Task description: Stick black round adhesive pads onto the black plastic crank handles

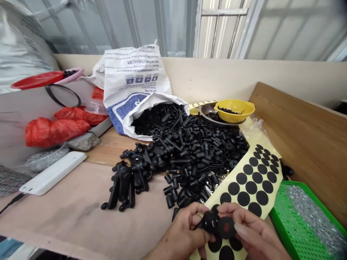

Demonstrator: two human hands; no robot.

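Note:
Near the bottom of the head view, my left hand (182,231) is closed round a small black plastic part (210,221) with a rounded, shiny end. My right hand (253,228) pinches a round black pad (226,227) with a dull reddish spot at its centre, right against that part. Whether the two are joined I cannot tell. Under both hands runs a pale yellow backing sheet (232,177) bearing rows of round black pads. Just beyond lies a heap of loose black plastic pieces (200,144), with longer jointed black pieces (124,184) to its left.
A white sack (138,68) spills black parts at the back. Behind the heap, a yellow bowl (240,108) rests on a metal dish (206,109). A green basket (284,220) with silvery bits stands right. At left are a white power bank (54,173) and red plastic bags (56,131).

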